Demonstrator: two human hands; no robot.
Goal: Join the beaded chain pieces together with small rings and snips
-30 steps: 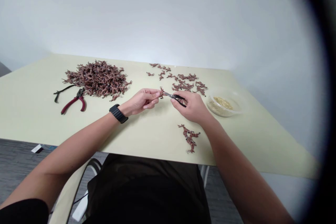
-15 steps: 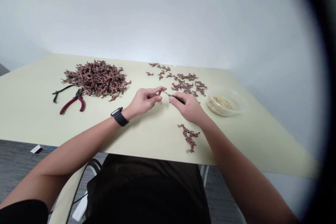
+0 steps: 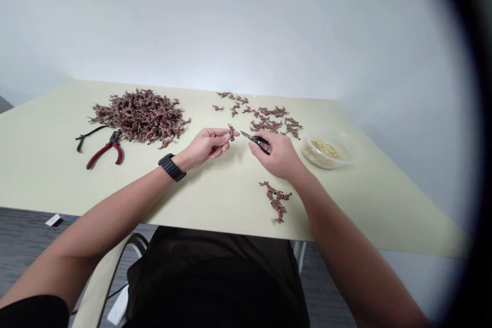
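Between thumb and index finger, my left hand pinches a small brown animal figurine, which looks like a deer. My right hand is wrapped round small black-handled pliers. Their pointed metal jaws face left, a short gap away from the figurine, and the handles are spread apart. On the table below my right hand lies a little cluster of similar brown figurines. More brown figurines are scattered beyond my right hand.
A big heap of brown figurines covers the table's left rear. Beside it lie red-handled pliers and a black tool. At right stands a clear plastic tub holding small gold pieces. The pale table meets a wall behind.
The pliers' jaws have drawn away from the figurine and their handles have spread. In my left fingers the figurine now stands more upright and in fuller view; the other fingers have curled in.
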